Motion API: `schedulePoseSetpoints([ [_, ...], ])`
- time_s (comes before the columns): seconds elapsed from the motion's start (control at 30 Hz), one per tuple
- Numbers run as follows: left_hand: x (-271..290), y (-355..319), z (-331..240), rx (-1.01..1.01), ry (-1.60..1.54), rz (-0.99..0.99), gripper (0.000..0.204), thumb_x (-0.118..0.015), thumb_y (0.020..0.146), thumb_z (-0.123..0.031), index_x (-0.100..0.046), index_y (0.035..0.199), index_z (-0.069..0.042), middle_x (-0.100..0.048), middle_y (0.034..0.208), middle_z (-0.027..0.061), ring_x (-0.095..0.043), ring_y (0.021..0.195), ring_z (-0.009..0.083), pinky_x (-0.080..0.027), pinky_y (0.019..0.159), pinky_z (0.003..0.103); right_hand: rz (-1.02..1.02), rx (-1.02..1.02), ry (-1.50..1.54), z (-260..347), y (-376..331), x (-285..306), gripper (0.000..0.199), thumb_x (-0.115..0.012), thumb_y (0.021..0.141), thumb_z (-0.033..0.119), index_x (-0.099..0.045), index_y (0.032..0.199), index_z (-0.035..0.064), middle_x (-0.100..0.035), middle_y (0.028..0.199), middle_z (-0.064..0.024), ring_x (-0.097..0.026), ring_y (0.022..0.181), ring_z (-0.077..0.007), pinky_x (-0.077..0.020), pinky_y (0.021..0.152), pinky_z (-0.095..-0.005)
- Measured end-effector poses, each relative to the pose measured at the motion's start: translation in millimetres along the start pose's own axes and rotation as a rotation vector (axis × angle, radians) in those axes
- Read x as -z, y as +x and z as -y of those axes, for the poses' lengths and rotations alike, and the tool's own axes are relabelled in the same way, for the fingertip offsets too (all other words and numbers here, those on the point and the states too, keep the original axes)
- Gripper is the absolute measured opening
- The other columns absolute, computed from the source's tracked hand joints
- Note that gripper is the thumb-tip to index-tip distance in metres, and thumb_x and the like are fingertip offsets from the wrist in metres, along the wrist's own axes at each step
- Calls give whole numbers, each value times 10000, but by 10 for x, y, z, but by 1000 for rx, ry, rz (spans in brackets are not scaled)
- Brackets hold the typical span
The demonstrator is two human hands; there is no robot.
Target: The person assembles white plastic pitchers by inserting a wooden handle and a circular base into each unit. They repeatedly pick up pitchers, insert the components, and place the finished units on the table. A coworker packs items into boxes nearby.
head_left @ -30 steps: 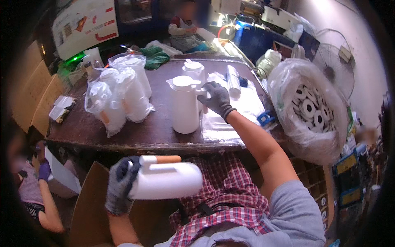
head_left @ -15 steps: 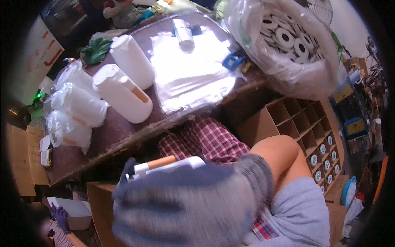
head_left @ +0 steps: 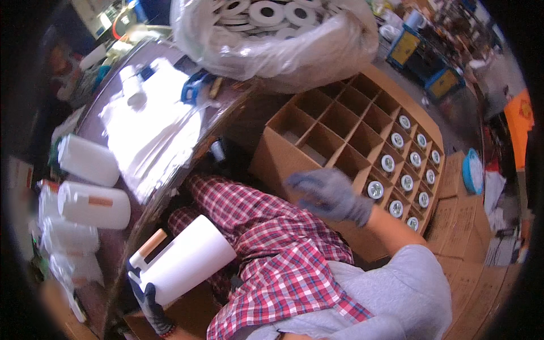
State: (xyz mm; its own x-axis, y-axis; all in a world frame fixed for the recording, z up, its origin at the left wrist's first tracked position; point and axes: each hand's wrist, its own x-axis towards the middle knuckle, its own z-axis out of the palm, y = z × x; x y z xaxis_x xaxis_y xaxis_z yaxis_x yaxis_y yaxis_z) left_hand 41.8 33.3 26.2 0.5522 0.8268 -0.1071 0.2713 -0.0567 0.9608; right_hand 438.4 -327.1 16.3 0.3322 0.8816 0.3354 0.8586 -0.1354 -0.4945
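Observation:
My left hand point(head_left: 152, 306), in a dark glove, grips the bottom-left end of a white jug point(head_left: 190, 258) with a wood-coloured handle. The jug lies tilted over my left leg, beside the table edge. My right hand point(head_left: 328, 195), in a grey glove, is blurred, its fingers apart and nothing seen in them. It hovers at the near side of a divided cardboard box point(head_left: 277, 170). Several round white-rimmed tops point(head_left: 387, 164) show in the box's right-hand cells; cells on its left show bare cardboard.
On the table point(head_left: 107, 249) at left stand white jugs point(head_left: 93, 204), some bagged in plastic point(head_left: 73, 235). Thin plastic bags point(head_left: 153, 130) lie beside a blue tape dispenser point(head_left: 194, 88). A large clear bag point(head_left: 283, 62) of white rings stands beyond. Closed cartons point(head_left: 464, 232) and a blue basin point(head_left: 472, 170) are at right.
The view has swung to the right. My right hand has moved from close before the camera to the divided box. The white jug, mostly hidden before, now shows in my left hand.

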Motion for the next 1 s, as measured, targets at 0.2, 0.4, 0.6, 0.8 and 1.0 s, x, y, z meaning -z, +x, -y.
schedulePoseSetpoints([
  [0.2,277,434,1096,-224,12,-79,561,-521,983,-349,-405,1429,-28,-459,1434,122,-466,1281,262,-375,1083,415,-325,-705,-355,-1061,-1740,672,200,-718,809,147,-668,993,88,-641,1157,-114,-619,1064,-326,-503,899,-391],
  [0.4,-264,517,1088,-203,-197,-170,539,-533,980,-327,-414,1418,-36,-453,1444,121,-465,1287,258,-383,1081,420,76,-958,-527,-1558,-2449,747,431,-729,784,385,-675,1152,167,-493,1431,-79,-459,1309,-311,-369,1058,-456],
  [0.6,-257,468,1437,-496,377,-285,529,-545,977,-309,-417,1413,-38,-454,1443,120,-467,1285,255,-386,1079,423,194,-997,-664,-1772,-2469,535,417,-727,762,403,-716,1107,170,-537,1374,-98,-498,1241,-325,-381,1011,-481],
  [0.8,-241,414,1380,-139,-508,-108,530,-580,962,-259,-402,1412,-42,-457,1437,124,-473,1279,252,-394,1076,426,132,-1017,-652,-1769,-2467,556,383,-728,758,422,-739,1037,160,-595,1267,-91,-540,1142,-315,-392,959,-479],
  [1.0,-170,469,1378,-573,567,-283,617,-619,938,-193,-319,1453,-35,-453,1439,134,-474,1280,256,-396,1079,427,262,-757,-844,-1339,-1781,1508,393,-763,738,353,-700,1056,132,-609,1161,-116,-579,1075,-321,-432,942,-442],
])
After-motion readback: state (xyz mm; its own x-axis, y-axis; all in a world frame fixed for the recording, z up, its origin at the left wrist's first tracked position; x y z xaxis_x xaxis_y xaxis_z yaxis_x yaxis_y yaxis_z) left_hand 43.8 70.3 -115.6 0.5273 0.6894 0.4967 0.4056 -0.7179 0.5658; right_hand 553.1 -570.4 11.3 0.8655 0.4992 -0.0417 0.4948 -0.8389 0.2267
